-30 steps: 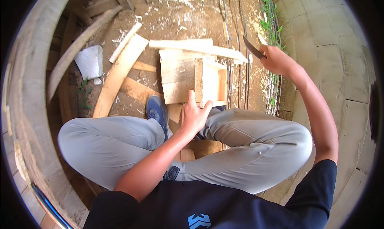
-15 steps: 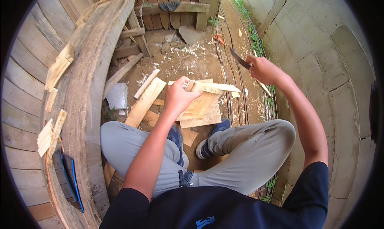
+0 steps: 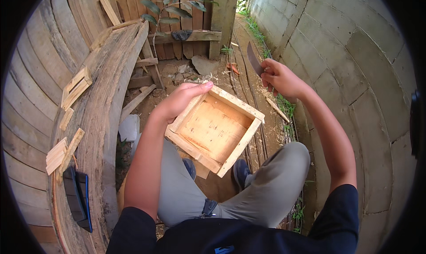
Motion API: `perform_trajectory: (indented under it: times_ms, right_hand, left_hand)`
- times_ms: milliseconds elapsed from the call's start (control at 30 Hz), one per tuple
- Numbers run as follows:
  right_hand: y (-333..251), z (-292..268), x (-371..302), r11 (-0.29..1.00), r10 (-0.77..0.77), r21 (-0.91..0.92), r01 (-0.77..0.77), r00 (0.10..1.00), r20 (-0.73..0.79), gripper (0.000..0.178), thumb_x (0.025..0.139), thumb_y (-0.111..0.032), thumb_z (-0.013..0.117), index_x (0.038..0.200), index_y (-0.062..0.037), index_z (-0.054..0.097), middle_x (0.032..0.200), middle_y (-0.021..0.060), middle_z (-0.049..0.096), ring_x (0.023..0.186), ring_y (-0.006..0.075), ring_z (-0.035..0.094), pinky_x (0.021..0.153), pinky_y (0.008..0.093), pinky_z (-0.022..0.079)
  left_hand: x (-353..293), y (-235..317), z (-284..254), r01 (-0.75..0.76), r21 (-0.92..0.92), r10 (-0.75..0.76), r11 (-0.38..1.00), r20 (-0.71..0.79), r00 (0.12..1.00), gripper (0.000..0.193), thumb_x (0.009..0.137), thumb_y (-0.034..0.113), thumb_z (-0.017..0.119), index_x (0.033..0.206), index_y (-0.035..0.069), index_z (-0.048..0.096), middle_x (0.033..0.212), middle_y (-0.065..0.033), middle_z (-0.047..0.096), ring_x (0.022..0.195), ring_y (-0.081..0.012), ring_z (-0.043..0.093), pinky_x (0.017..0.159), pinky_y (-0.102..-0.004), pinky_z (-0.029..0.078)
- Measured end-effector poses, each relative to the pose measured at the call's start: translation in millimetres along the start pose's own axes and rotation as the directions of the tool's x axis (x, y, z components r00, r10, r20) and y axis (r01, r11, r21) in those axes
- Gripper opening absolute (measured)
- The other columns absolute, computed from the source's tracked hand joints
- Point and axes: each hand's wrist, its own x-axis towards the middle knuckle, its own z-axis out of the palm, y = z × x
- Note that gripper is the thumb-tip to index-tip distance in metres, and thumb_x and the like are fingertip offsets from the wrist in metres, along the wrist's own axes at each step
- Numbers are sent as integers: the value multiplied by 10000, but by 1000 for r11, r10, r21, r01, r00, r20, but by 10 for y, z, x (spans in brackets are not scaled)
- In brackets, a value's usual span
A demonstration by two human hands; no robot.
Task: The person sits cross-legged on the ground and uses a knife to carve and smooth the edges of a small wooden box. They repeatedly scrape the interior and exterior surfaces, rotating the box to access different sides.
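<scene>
1 wooden box (image 3: 215,132), empty | left hand (image 3: 177,104) grips rim | right hand (image 3: 279,79) clenches blade (image 3: 254,59)

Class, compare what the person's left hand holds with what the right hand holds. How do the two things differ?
The left hand grips a shallow, square wooden box by its rim; the right hand holds a dark-bladed knife by its handle. The box is pale, wide and open, tilted toward the camera; the knife is narrow and dark, its blade pointing up and away. Both are held off the ground.
</scene>
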Motion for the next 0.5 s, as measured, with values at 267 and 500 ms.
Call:
perform_trajectory:
  times_ms: [267,500]
  right_hand:
    - [477,66,-1012,970,-129,-210,121,991,-26,174,1056,-144,578,1182,-24,567,777,98,661,705,157,621,650,354,482]
    - [588,79,-1866,947,250,-222,-230,966,65,180,1000,-176,668,1067,-10,646,804,163,670,717,263,658,681,409,494]
  left_hand:
    - [-266,-553,658,369,39,-366,928,259,894,462,1056,435,589,1114,-10,700,1049,-82,716,944,-132,672,849,-310,536]
    - [-370,-1266,1173,505,86,-492,859,414,766,599,1049,532,559,1106,-40,727,1014,-88,718,965,-137,651,897,-297,512]
